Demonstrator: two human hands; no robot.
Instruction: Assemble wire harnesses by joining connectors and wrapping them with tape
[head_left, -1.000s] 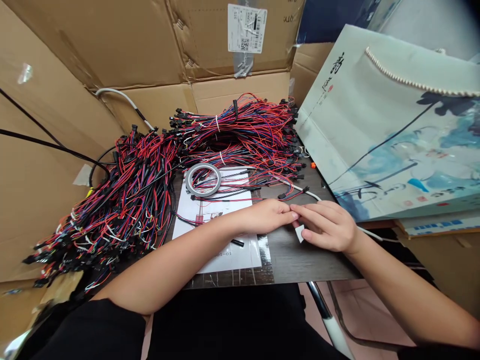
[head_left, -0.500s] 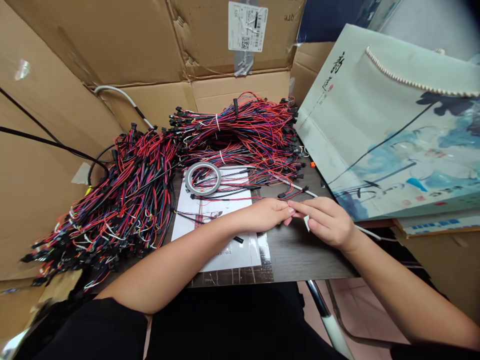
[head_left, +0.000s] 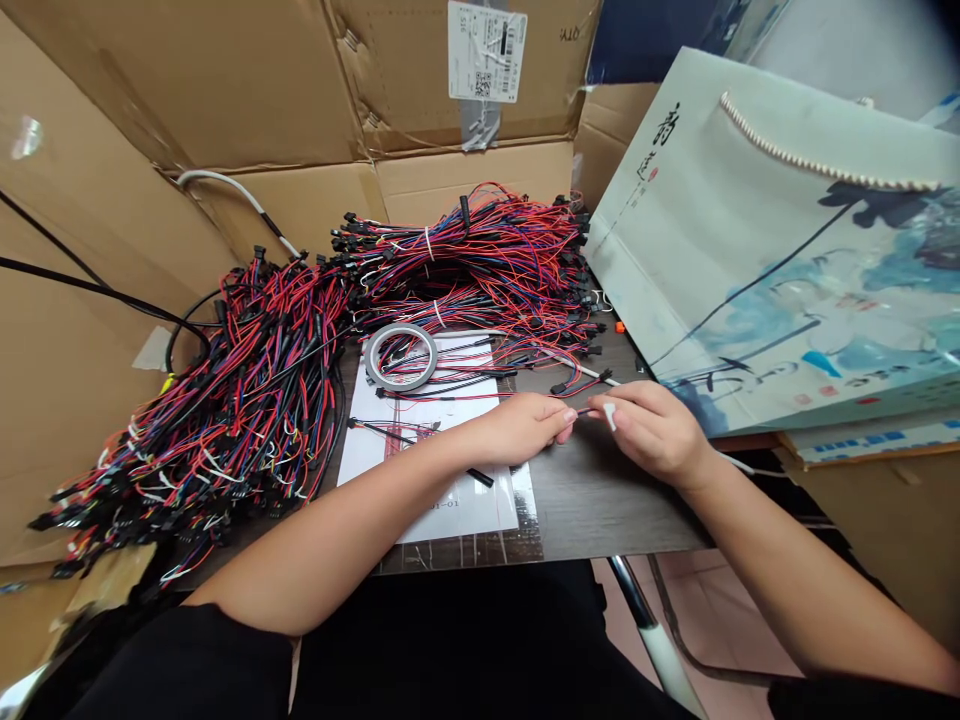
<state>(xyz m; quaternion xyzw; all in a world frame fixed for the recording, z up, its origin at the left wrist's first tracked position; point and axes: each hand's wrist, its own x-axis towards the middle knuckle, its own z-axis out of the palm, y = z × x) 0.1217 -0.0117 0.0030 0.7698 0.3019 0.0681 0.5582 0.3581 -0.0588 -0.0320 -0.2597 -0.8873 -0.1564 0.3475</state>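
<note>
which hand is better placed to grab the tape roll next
Left, probably. The left hand, pinching a thin wire, lies nearer the tape roll on the white sheet, just beyond its wrist. The right hand is farther off and pinches a small white piece.

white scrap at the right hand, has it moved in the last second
Yes. The white scrap, pinched by the right hand, has shifted farther from the near edge of the table, toward the paper bag.
</note>
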